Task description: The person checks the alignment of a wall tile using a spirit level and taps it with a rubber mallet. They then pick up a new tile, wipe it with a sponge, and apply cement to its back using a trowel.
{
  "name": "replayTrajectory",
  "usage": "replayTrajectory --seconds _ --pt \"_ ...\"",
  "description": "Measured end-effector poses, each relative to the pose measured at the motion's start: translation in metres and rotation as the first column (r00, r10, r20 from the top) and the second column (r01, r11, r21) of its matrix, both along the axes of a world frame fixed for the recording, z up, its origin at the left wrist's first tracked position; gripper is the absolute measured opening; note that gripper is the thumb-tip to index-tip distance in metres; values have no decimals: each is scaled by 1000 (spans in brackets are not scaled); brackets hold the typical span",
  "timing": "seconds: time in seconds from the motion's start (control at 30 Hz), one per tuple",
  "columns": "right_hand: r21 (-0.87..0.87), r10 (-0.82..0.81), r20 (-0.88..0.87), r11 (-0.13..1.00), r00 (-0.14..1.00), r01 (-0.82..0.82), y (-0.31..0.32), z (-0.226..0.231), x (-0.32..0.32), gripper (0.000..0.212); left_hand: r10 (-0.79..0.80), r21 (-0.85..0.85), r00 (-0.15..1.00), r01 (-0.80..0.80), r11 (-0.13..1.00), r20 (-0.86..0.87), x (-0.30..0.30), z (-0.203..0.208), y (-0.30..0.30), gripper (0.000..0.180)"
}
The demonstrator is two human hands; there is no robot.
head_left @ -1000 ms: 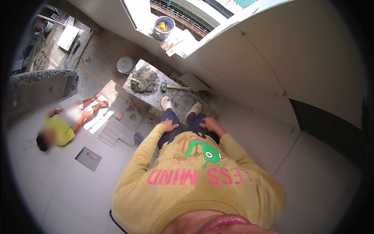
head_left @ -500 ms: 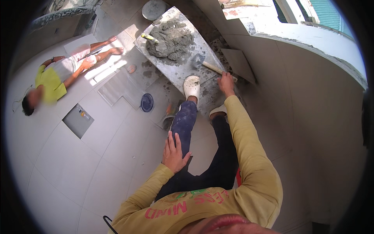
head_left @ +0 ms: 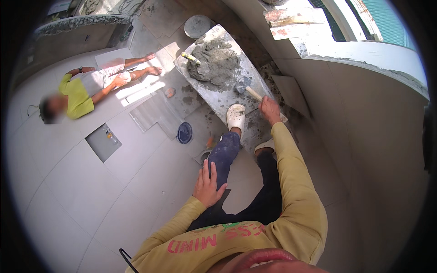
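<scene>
My right hand (head_left: 270,109) is closed around the pale wooden handle of a mallet (head_left: 255,94). The mallet's grey, mortar-smeared head (head_left: 243,84) rests on or just over a mortar-stained board (head_left: 214,94); which one, I cannot tell. Beside it on the board lies a heap of wet grey mortar (head_left: 216,66). A tool with a yellow-green handle (head_left: 190,58), its other end hidden, is stuck in the heap. My left hand (head_left: 208,186) lies with fingers apart on my left leg, around the knee, holding nothing. My left foot, in a white clog (head_left: 236,117), stands on the board's near end.
On the left, a person (head_left: 86,93) in a yellow-green shirt sits by the tiled wall. A dark blue round container (head_left: 185,133) and a partly hidden bucket (head_left: 205,156) stand left of my leg. A round grey basin (head_left: 197,26) is beyond the board. A loose tile (head_left: 291,94) leans at right.
The whole view has shifted, so the scene sits farther right and a little lower. My right hand still grips the mallet, and my left hand stays on my leg.
</scene>
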State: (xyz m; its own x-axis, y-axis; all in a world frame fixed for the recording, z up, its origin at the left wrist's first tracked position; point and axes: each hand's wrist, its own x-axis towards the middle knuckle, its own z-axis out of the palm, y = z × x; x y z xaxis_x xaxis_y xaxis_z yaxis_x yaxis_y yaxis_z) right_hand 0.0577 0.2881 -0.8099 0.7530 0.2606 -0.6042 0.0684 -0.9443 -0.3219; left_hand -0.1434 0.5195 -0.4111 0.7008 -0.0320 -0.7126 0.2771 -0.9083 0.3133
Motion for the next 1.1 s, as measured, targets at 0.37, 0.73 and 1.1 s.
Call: replayTrajectory --seconds 0.37,0.73,1.1 --pt "155 -284 -148 939 947 306 -157 415 -144 46 -70 -292 962 -10 956 -262 -18 49 27 84" --pt "-140 -643 -659 615 391 776 -196 682 -311 36 38 -416 908 -228 880 -416 50 112 48 94" --pt "194 -795 -600 -42 85 980 -183 735 -371 25 -387 -329 920 347 878 -63 173 148 -21 63"
